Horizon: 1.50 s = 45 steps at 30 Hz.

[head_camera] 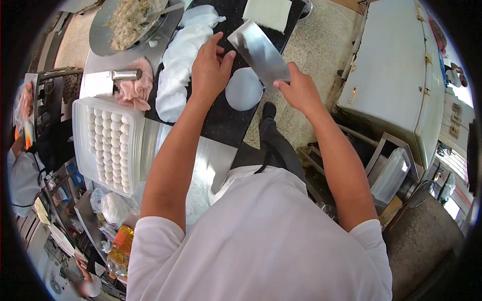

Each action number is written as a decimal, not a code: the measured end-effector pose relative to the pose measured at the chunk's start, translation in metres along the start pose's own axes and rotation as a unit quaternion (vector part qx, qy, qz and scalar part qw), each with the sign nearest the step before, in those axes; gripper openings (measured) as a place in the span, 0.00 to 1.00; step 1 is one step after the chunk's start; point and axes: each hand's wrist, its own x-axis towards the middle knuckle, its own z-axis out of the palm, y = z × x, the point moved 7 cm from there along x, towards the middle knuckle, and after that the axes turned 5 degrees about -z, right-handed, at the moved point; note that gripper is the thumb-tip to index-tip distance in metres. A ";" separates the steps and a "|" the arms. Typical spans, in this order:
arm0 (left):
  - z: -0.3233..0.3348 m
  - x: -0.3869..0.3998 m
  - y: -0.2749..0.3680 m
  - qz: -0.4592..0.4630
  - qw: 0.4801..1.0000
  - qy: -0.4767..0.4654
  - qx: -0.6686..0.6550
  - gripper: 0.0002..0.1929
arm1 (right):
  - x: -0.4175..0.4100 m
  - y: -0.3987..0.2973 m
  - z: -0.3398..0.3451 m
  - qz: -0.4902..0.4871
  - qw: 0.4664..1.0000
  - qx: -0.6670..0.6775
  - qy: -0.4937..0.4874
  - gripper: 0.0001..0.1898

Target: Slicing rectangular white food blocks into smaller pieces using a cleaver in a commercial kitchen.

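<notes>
In my right hand (300, 88) is a broad-bladed metal cleaver (261, 54), its flat blade raised over the edge of a black speckled slab (222, 126). My left hand (211, 69) hovers with its thumb and fingers apart, holding nothing that I can see. Between the two hands, a single thin round white dough wrapper (244, 90) lies flat at the slab's right edge. A row of overlapping dough wrappers (175, 73) runs along the slab's left side, partly behind my left hand. The cleaver's handle is hidden in my grip.
A metal bowl of chunky filling (130, 28) stands far left. A second cleaver (98, 82) rests against a pink cloth (136, 84). Rows of white dough balls fill part of a plastic box (81, 145). A folded white cloth (267, 14) lies far right, a white chest freezer (391, 67) beyond.
</notes>
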 end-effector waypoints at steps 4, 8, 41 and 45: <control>-0.018 -0.042 -0.017 -0.088 0.993 0.000 -0.079 0.26 | -0.003 0.000 0.011 0.010 1.000 -0.001 0.012 0.27; -0.036 -0.092 -0.048 -0.131 0.983 0.017 -0.131 0.24 | -0.071 -0.020 0.080 0.017 0.997 0.054 -0.044 0.27; -0.048 -0.207 -0.011 -0.309 0.771 0.225 -0.508 0.02 | 0.080 0.067 -0.044 -0.037 0.910 0.386 -0.148 0.19; -0.030 -0.213 0.012 -0.282 0.770 0.288 -0.495 0.04 | 0.148 0.085 -0.046 0.034 0.906 0.384 -0.174 0.23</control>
